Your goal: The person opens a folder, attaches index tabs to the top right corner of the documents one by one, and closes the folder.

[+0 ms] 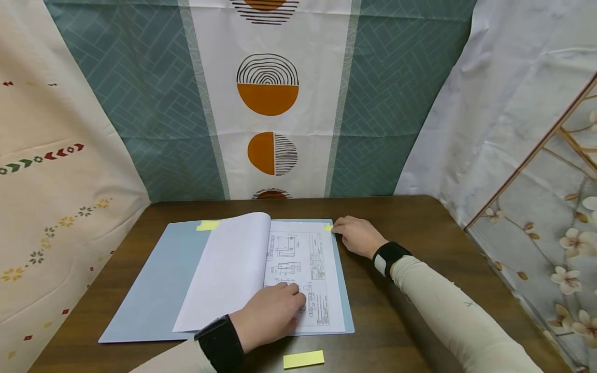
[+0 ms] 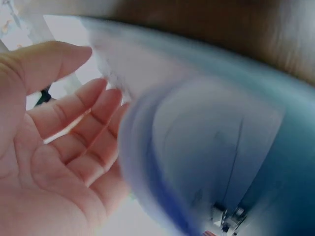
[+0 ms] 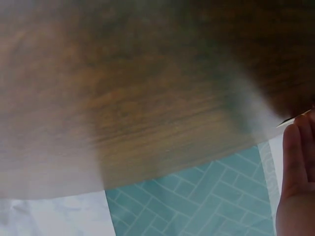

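Note:
A blue folder [image 1: 186, 269] lies spread on the table, with a white page [image 1: 228, 274] turned over to the left, its fold curving up. On the right is a sheet with technical drawings [image 1: 322, 290]. My left hand [image 1: 272, 313] rests on the lower part of that sheet; the left wrist view shows its fingers [image 2: 64, 105] loosely bent and the thumb apart, holding nothing. At the sheet's upper right edge my right hand [image 1: 359, 235] pinches a small yellow sticky note [image 1: 328, 228], partly covered by the fingertips. The right wrist view catches only part of this hand [image 3: 298, 177].
Another yellow sticky note [image 1: 207, 225] is on the turned page's top edge. A yellow sticky-note strip [image 1: 303, 359] lies on the brown wooden table [image 1: 387, 342] in front of the folder. Patterned cloths [image 1: 396, 93] hang behind the table and at both sides.

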A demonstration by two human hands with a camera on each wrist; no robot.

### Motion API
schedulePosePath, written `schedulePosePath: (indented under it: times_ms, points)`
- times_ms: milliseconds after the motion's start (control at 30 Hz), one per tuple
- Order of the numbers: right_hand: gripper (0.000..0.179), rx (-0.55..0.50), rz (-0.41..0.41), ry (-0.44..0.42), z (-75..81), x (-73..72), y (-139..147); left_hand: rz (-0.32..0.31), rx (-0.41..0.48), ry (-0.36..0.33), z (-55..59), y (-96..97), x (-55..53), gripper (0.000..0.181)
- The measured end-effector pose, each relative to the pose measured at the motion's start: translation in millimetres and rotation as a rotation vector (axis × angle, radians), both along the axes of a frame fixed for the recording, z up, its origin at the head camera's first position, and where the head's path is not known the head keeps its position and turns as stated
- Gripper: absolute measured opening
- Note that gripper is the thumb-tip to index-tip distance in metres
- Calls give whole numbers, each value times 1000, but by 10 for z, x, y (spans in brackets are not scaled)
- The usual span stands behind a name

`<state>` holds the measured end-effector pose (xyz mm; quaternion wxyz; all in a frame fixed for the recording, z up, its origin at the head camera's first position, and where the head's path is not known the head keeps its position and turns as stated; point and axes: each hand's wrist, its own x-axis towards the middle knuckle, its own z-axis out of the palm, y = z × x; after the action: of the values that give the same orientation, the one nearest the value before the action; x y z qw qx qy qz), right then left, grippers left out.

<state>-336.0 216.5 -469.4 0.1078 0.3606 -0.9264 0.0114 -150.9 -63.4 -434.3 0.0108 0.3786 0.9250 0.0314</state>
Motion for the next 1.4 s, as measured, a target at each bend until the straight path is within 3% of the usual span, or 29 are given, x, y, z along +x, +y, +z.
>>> schedulePosePath:
  times_ms: [133,433,700,933,1033,1200,1400]
  points:
    - [34,-4,-7,-4,16,11,-8,-4,-16,-41,57,43,-187,12]
    - [35,-13,-30,-45,-11,42,-3,88,-48,56,-5,249,-688,36]
    - [34,0,-23,-29,-11,43,4,98,-177,59,113,410,-867,46]
    - [34,-13,-23,-23,-36,0,5,160,-314,64,57,519,-1149,52]
    - [33,-23,-15,-13,-57,-14,16,173,-321,72,77,579,-1218,52]
    - [35,-23,-9,-4,-28,13,3,205,-299,36,194,645,-1241,50]
    - [36,-42,-6,-7,11,38,7,185,-286,17,165,683,-1342,52]
